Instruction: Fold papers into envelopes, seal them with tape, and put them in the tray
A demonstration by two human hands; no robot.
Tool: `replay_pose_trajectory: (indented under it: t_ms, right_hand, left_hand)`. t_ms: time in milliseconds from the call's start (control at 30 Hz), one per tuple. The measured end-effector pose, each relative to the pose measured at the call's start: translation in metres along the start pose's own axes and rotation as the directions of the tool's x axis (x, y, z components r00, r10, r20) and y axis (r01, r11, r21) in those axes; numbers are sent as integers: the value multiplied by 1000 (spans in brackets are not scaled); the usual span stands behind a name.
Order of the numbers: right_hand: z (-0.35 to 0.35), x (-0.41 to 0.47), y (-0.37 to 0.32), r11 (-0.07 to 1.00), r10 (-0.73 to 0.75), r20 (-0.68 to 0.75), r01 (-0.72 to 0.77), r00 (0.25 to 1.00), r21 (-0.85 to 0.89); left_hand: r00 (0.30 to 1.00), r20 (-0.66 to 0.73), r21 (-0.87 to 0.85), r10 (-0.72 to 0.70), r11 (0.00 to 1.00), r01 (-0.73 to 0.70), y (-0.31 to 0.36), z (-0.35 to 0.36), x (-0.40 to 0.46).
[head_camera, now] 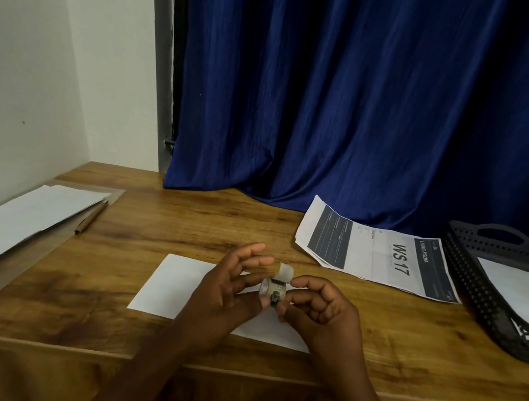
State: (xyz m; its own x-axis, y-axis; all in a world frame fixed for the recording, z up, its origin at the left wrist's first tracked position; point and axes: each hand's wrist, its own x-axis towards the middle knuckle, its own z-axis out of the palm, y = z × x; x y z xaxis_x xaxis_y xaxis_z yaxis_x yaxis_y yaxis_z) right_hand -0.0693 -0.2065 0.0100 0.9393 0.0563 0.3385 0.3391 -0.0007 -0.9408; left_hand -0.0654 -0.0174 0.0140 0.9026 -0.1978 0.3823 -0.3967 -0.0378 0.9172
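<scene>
A small clear roll of tape [275,287] is pinched between left hand [228,286] and right hand [322,308] above a folded white paper [173,284] on the wooden table [183,222]

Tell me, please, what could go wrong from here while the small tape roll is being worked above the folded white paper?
1. Both hands, left hand and right hand, are on the small pale tape roll, so nothing presses the folded white paper down; its fold might spring open before taping.
2. The short pulled tape end could curl and stick to fingers.
3. The black perforated plastic tray sits at the brown wooden table edge, far right; a reach could nudge it.
</scene>
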Motion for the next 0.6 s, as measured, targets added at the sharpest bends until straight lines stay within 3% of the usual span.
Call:
replay_pose_trajectory:
  t_ms: [200, 400, 600]
  right_hand:
    - [3, -4, 2, 992, -9, 51, 15, 999, -126]
    - [6, -4, 4, 969, -30, 67, 46, 997, -242]
    - [11, -8, 3, 889, -100, 68, 120, 993, -442]
  left_hand:
    - [977, -119, 55, -176, 981, 183, 1, 3, 3]
    - [982, -151, 123, -115, 983, 134, 3, 2, 3]
    - [950, -277, 143, -145, 971, 190, -2, 3, 6]
